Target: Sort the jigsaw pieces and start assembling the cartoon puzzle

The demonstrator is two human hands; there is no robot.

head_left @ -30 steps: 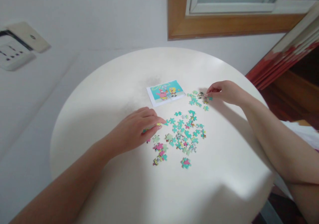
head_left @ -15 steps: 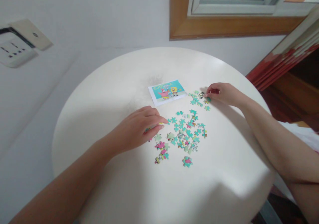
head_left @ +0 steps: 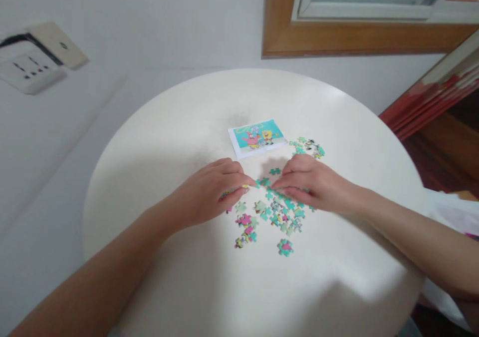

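My left hand [head_left: 215,187] rests on the left side of a spread of loose jigsaw puzzle pieces [head_left: 279,207]. Its thumb and index finger close around a puzzle piece with yellow on it [head_left: 246,186], and more pieces show partly under the palm. My right hand [head_left: 312,182] reaches over the upper part of the spread, its fingers bent and pinched down at a teal puzzle piece [head_left: 265,181]; the thumb hides part of the contact. Both hands' fingertips are close together. Behind them lies a picture card [head_left: 258,138] with a pink and a yellow cartoon figure on teal.
A smaller group of pieces [head_left: 299,145] lies right of the card. Joined or stacked teal and pink pieces [head_left: 285,247] sit apart at the front. The round white table [head_left: 179,287] meets the wall, which has a socket [head_left: 35,67] at left and a wood-framed window [head_left: 348,37].
My right hand has moved left and nearer, from the small group beside the card to the main spread by my left hand. My left hand stays put. The view has shifted slightly.
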